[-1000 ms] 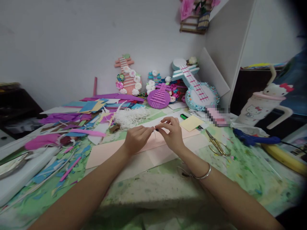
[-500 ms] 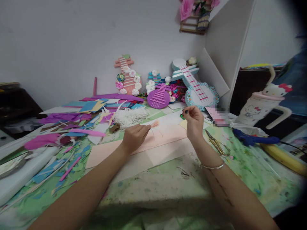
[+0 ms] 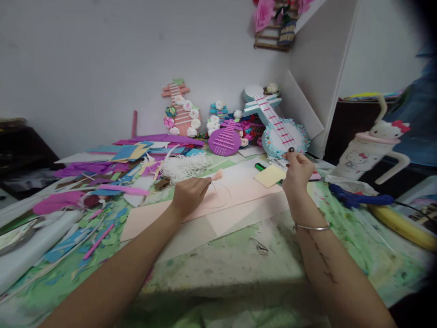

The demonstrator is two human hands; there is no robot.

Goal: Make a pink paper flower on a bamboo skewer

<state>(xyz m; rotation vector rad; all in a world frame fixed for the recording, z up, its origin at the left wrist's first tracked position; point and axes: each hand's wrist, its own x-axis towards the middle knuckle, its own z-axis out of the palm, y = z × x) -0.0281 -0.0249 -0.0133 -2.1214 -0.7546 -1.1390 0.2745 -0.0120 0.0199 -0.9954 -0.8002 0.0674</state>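
My left hand (image 3: 190,196) is closed on a small peach tassel (image 3: 216,175), whose frayed end pokes out past the fingertips. It hovers over a sheet of peach paper (image 3: 143,221), on which a thin loose strand (image 3: 228,190) curves away from the tassel. Thumb and finger of my right hand (image 3: 297,172) are pinched together in the air, right of a yellow paper square (image 3: 269,176). Anything between those fingertips is too fine to make out. Under the square lies a green pen-like thing (image 3: 260,167), partly covered.
A tangle of white string (image 3: 186,166) and coloured paper scraps (image 3: 112,189) spread over the left. Decorated lute-shaped crafts (image 3: 223,142) lean by the wall. On the right stand a cup (image 3: 363,152), a blue glue gun (image 3: 358,199) and a banana (image 3: 403,227).
My right hand has moved right, away from my left hand, still pinched. It uncovers the yellow square, and my forearm now hides the scissors. My left hand stays nearly in place.
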